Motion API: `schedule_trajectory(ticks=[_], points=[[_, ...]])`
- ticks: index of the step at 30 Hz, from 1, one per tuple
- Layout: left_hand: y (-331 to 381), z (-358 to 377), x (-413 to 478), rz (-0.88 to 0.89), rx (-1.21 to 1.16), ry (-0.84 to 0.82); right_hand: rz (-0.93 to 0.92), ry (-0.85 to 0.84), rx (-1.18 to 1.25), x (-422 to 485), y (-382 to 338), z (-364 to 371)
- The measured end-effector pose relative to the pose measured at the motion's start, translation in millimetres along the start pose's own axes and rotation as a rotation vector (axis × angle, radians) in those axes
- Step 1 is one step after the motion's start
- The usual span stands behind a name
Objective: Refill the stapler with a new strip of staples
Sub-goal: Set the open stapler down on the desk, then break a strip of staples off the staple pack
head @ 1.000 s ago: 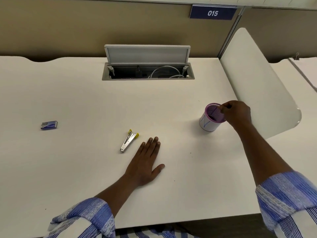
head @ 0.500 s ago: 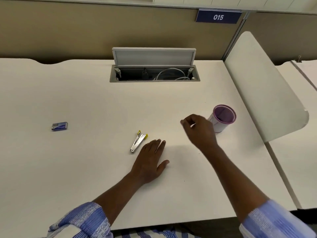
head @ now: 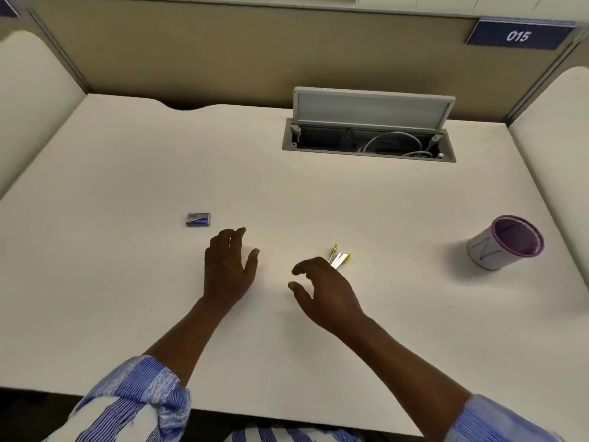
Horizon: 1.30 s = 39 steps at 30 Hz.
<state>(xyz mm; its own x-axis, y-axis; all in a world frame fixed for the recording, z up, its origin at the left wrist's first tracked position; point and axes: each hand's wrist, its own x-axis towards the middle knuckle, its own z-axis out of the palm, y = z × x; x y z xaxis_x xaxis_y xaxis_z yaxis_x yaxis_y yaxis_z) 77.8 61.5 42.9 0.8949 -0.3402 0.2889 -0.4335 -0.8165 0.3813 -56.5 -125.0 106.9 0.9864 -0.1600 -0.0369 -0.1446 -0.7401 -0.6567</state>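
Since half a second ago the right hand (head: 325, 290) has come away from the purple-rimmed cup (head: 503, 242) and now hovers low over the bench (head: 127, 298), its grip apart, thumb and curled fingers spread and holding nothing; the stapler (head: 338, 260), silver with yellow ends, lies on the bench just beyond that grip, partly hidden behind the fingers, and whether they touch it cannot be told; the left hand (head: 228, 266), earlier flat beside the stapler, now sits well to the left of it, fingers loosely bent, its grip apart and empty, palm toward the bench; the small blue staple box (head: 198, 219) lies just beyond and to the left of the left hand's grip, apart from the fingertips; the cup stands far to the right of both hands; the view has also swung left, so the open cable hatch (head: 369, 141) now lies beyond the right hand.
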Motion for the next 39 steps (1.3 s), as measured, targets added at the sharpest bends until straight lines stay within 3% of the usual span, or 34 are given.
schedule_trajectory(ticks=[5, 11, 17, 22, 25, 28, 34, 39], points=[[-58, -11, 20, -0.24, 0.124, -0.027, -0.047, -0.155, -0.073, 10, -27, 34], [-78, -12, 51, -0.523, 0.113, -0.049, -0.03, -0.322, -0.192, 19, -36, 62], [-76, -5, 79, -0.65, 0.041, -0.009, -0.054, -0.347, -0.342, 19, -34, 75], [-78, -4, 84, -0.668, -0.07, 0.017, -0.025, -0.346, -0.303, 20, -33, 73], [-68, -7, 74, -0.591, -0.268, 0.067, -0.001, -0.283, -0.182, 24, -35, 67], [-46, -14, 55, -0.567, -0.501, -0.005, 0.071, -0.186, 0.038, 33, -40, 64], [-4, -23, 6, -0.68, -0.818, -0.232, 0.521, -0.033, 0.811, 49, -54, 61], [11, -32, -9, -0.643, -0.9, -0.294, 0.562, -0.007, 0.968, 54, -55, 54]])
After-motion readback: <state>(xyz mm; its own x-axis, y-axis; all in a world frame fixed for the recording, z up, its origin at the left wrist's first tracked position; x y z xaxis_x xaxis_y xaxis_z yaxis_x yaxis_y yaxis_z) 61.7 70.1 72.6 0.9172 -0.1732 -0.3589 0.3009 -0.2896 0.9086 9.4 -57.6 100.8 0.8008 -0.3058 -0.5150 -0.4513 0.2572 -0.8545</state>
